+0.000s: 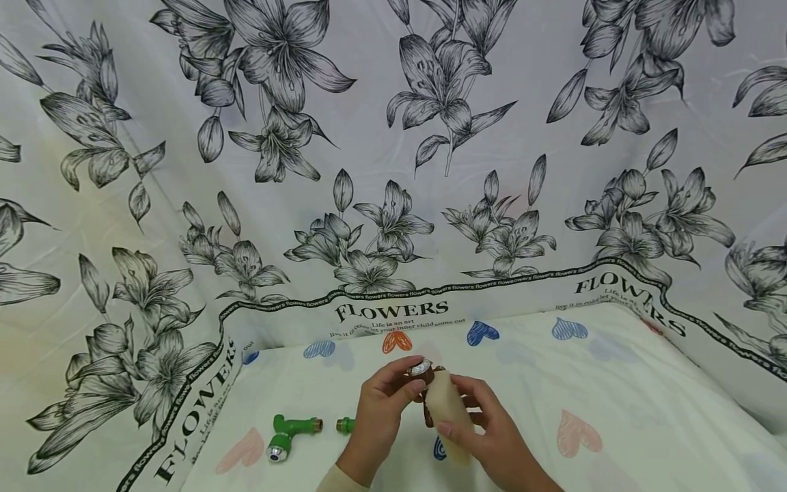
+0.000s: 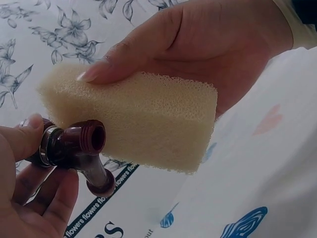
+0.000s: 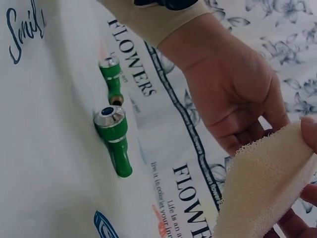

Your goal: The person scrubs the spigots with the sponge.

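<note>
My left hand (image 1: 378,413) pinches a dark brown plastic water tap (image 2: 74,141) with a silver ring by its knob end. The tap's open threaded end and its spout show in the left wrist view. My right hand (image 1: 494,434) holds a cream block sponge (image 2: 143,116), thumb on one face and fingers on the other. The sponge lies right up against the tap; in the head view it covers part of it. In the right wrist view the sponge (image 3: 267,178) hides most of the tap.
Two green taps with silver caps lie on the cloth to the left: one tap (image 1: 292,432) in full, the other tap (image 1: 345,425) partly behind my left arm. A heart-print cloth (image 1: 529,383) covers the surface; a flower-print curtain (image 1: 369,137) hangs behind it.
</note>
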A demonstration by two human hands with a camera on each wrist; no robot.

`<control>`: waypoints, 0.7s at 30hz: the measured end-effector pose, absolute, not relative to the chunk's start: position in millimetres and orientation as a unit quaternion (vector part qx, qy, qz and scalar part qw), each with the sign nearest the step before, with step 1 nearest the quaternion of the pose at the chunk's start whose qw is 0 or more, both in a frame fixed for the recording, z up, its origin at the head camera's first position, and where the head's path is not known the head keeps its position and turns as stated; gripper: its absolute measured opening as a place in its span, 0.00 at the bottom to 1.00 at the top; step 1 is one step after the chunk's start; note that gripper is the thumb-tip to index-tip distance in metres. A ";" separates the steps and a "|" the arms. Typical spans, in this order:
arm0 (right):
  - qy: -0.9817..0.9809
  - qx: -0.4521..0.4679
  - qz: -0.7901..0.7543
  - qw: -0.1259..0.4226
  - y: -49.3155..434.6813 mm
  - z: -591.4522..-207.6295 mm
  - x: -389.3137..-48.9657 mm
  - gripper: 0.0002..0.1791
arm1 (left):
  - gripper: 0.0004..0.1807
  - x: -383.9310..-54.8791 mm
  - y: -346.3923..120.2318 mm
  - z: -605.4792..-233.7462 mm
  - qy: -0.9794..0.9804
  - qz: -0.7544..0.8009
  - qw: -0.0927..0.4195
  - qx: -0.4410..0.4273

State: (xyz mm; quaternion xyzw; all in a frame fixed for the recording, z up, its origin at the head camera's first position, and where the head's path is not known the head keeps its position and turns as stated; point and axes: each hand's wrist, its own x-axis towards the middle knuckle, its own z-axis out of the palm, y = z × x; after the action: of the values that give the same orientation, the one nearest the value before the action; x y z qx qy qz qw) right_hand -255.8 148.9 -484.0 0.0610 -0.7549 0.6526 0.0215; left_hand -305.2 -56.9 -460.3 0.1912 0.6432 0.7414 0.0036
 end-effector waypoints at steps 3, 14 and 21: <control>-0.753 0.069 0.654 0.022 148.4 -482.8 -254.4 0.38 | 0.20 -305.4 -57.1 -460.7 0.644 0.741 0.000 0.191; -0.756 0.088 0.648 0.035 150.1 -482.4 -256.9 0.38 | 0.20 -304.0 -58.0 -459.7 0.646 0.741 0.001 0.184; -0.767 0.068 0.635 0.061 158.2 -488.7 -265.4 0.37 | 0.20 -300.4 -57.6 -457.6 0.638 0.748 0.024 0.179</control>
State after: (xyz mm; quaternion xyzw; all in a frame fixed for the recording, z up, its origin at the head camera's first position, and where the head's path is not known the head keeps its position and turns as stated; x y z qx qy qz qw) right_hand -265.4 158.2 -488.7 0.0683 -0.7668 0.6353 0.0612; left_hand -300.4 -57.6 -457.6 0.1789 0.6382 0.7484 0.0237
